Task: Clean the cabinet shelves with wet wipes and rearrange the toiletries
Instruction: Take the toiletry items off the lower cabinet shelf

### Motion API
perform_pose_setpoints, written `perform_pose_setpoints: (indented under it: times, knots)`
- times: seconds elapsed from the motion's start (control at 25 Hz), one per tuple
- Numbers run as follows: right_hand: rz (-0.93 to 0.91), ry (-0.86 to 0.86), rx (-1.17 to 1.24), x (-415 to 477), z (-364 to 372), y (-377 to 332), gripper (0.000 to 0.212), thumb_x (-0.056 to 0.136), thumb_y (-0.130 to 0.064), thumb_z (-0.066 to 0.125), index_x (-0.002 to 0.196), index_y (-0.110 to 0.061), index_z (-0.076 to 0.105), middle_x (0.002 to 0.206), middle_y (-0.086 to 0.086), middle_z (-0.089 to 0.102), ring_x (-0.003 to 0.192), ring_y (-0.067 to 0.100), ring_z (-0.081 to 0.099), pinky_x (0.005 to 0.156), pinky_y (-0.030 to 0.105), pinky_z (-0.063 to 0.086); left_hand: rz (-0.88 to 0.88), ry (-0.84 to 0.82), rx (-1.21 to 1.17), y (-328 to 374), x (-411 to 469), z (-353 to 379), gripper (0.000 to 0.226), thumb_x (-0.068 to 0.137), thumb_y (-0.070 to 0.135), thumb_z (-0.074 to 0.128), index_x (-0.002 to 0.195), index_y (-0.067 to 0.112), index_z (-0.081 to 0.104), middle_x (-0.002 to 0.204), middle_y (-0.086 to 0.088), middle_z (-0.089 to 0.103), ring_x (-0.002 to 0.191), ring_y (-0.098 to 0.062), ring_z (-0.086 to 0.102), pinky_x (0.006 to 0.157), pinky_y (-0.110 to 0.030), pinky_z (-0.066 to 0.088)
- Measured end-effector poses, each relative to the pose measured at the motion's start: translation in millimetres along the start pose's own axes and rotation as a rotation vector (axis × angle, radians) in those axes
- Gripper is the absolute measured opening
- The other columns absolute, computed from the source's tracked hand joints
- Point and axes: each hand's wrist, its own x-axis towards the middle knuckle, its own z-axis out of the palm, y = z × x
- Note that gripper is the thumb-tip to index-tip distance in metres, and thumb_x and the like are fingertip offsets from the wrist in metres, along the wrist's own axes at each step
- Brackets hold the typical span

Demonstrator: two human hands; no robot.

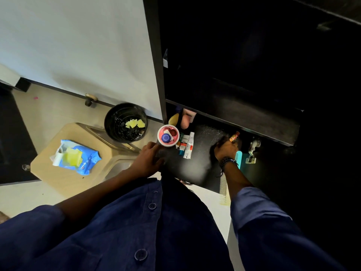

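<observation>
Dark cabinet (pixel 156 55). Lower shelf (pixel 197 165): pink tub (pixel 168 145) at front-left, tubes (pixel 188 146) lying just beside it, teal comb (pixel 238 155) at right edge. Beige stool (pixel 58 178) left of cabinet carries blue wipes pack (pixel 86 159), yellow wipe poking out. Black bin (pixel 106 122) behind stool, yellow wipes inside. Left hand (pixel 150 159) on shelf's front-left corner, fingers blurred, grip can't tell. Right hand (pixel 226 148) curled round small orange item (pixel 234 136) at shelf's rear right

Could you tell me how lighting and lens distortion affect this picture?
Head view: the cabinet interior is nearly black, so what the right hand holds is unclear; the wipes pack and bin are well lit; wide-angle lens bends straight edges.
</observation>
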Motion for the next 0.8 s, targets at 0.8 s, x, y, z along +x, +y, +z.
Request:
perform_pose_setpoints:
  times: [0.8]
  knots:
    - [-0.52,-0.203,0.27,-56.9,51.8,-67.3,0.012,0.079,-0.014,0.062,0.08,-0.004,0.069,0.084,0.012,0.071,0.084,0.029,0.065,0.072,0.034,0.052,-0.022,0.009,0.018,1.9,-9.8,-1.0,0.052,0.084,0.029,0.065,0.131,0.015,0.048,0.13,-0.012,0.046,0.118,-0.028,0.046,0.098,-0.037,0.042]
